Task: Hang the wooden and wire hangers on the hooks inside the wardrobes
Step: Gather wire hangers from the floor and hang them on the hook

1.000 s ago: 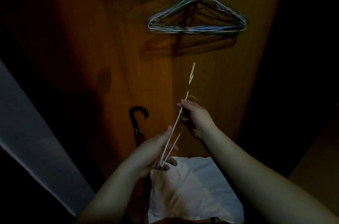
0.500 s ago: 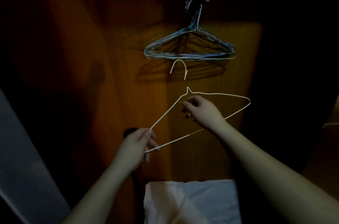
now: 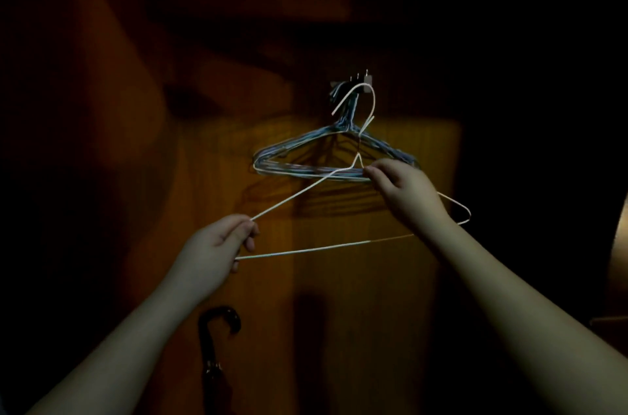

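I hold a white wire hanger (image 3: 323, 248) flat in front of the wooden wardrobe wall (image 3: 210, 149). My left hand (image 3: 212, 249) pinches its left corner. My right hand (image 3: 402, 192) pinches the wire just below the neck on the right shoulder. The hanger's curved top reaches up right beside the small metal hook (image 3: 365, 78) on the wall; I cannot tell if it touches. A bundle of several wire hangers (image 3: 299, 156) hangs from that hook, just behind the white one.
A dark umbrella with a curved handle (image 3: 217, 340) leans against the wardrobe wall at the bottom, below my left arm. The surroundings to the left, top and right are very dark.
Both hands have raised the white hanger from near waist height up to the hook, turning it from edge-on to face-on. The white cloth below has dropped out of view.
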{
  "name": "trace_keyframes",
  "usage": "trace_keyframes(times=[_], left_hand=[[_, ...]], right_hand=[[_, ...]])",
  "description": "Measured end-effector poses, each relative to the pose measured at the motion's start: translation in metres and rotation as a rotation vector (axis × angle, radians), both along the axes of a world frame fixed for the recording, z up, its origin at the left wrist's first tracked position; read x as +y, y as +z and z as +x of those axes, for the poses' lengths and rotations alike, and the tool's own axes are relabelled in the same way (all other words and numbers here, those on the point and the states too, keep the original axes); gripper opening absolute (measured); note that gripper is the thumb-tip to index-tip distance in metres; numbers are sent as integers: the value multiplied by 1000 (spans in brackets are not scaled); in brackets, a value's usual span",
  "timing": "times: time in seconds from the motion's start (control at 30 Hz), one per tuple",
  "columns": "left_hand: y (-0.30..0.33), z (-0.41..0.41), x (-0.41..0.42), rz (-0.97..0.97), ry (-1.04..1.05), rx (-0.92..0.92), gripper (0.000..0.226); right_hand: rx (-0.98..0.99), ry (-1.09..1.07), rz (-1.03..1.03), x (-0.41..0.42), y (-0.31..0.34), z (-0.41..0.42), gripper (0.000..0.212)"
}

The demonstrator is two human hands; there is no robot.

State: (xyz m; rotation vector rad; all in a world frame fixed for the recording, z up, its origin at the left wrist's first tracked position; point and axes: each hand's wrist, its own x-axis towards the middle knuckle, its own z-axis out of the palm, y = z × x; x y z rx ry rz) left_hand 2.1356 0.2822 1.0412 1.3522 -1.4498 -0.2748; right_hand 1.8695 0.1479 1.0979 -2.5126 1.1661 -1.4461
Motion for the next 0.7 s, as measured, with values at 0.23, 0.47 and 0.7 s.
trace_keyframes(times=[0.23,0.47,0.7], left_hand=[[50,-12,-36,-249,80,-74,15],[66,-17,-78,-314,111,-18,10],[67,-16,-114,-217,157,-22,13]], right_hand=[[-192,-7,-86,-33,38,-8,22],[-197,-42,-23,-68,61,-5,23],[-110,-71,64,-110,72,4,28]])
